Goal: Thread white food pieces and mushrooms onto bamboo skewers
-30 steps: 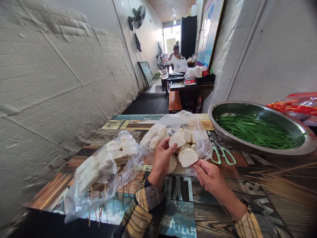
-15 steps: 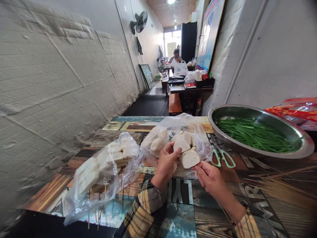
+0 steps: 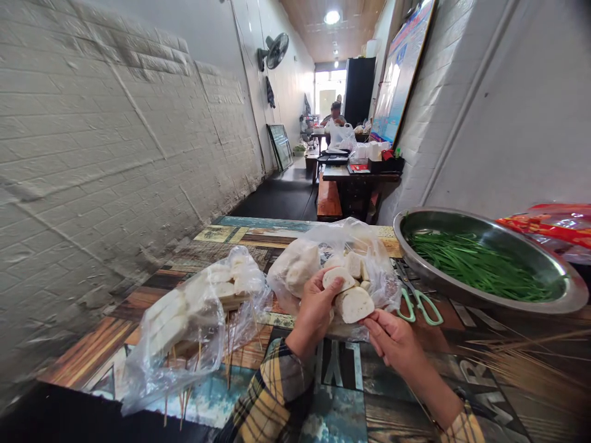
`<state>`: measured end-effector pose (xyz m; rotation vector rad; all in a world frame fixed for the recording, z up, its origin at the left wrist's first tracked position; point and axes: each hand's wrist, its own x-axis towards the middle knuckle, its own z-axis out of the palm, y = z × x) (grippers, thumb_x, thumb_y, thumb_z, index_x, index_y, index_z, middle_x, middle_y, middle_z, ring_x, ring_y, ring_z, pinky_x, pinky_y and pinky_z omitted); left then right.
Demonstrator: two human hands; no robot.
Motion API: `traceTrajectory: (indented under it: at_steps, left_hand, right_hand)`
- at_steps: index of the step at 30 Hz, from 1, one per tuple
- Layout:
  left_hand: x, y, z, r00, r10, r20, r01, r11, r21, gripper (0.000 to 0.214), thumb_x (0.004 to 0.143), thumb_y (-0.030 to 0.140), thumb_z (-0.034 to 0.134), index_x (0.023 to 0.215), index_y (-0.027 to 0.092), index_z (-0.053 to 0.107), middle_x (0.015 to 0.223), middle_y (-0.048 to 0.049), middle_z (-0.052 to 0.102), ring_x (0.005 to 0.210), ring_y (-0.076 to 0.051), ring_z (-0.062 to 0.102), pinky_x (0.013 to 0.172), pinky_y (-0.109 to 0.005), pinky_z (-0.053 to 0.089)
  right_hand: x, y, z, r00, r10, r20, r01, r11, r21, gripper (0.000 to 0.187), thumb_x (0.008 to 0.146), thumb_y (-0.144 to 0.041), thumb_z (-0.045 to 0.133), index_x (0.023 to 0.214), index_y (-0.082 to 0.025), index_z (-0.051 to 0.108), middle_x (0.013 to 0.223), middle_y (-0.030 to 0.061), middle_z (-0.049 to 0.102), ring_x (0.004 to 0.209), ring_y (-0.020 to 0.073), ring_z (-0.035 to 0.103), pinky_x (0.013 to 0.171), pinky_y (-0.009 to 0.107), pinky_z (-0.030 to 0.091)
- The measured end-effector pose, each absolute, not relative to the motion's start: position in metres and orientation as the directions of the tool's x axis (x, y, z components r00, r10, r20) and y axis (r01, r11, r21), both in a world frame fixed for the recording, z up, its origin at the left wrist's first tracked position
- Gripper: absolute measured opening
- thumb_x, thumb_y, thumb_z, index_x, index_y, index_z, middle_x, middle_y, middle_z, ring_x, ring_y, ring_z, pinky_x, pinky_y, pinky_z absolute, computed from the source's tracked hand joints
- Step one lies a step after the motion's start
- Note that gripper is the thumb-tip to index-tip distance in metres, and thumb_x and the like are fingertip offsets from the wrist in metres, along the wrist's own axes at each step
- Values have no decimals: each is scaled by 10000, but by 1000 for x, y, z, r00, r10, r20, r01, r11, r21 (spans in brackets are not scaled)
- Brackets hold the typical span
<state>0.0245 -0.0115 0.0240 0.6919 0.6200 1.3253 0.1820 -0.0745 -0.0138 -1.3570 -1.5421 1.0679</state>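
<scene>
Drawing closer than earlier, left grip (image 3: 316, 312) pinching upper white slice (image 3: 336, 278), right grip (image 3: 394, 338) clamped on skewer (image 3: 425, 411) at lower slice (image 3: 354, 305)

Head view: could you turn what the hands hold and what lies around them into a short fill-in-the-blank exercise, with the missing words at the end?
1. The left hand has its ____ on the near face of the upper slice.
2. Beyond the right hand, a pair of ____ with pale green handles lies on the table.
3. The plastic bag with thin sticks at its near edge is on the person's ____ side.
4. The leaves in the metal bowl are ____ in colour.

Missing words: thumb; scissors; left; green.
</scene>
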Motion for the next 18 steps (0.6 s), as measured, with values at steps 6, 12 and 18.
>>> traceTrajectory:
  at_steps: [6, 12, 18]
  left_hand:
    - [17, -7, 21, 93, 995, 31, -683, 41, 729, 396, 658, 305, 835, 995, 149, 697, 889, -45, 732, 748, -144, 651, 674, -232, 506]
    - [13, -8, 20, 122, 989, 79, -704, 29, 710, 417, 730, 395, 779, 1077, 180, 693, 937, -56, 737, 839, -178, 670, 746, -266, 509]
    - [17, -10, 22, 127, 988, 85, -721, 33, 692, 393, 713, 410, 794, 1024, 180, 727, 925, -58, 746, 882, -201, 675, 785, -285, 510]
  right_hand:
    - [186, -75, -9, -61, 948, 312, 532, 295, -794, 339, 884, -449, 528, 903, -184, 739, 579, 9, 650, 460, 139, 556, 483, 243, 440]
    - [189, -71, -15, -17, 918, 397, 532, 344, -773, 352, 916, -429, 511, 913, -180, 761, 548, 5, 643, 460, 148, 584, 481, 234, 468]
    - [190, -72, -17, -3, 905, 426, 525, 364, -769, 329, 912, -414, 535, 912, -183, 770, 548, 3, 645, 445, 142, 571, 457, 222, 463]
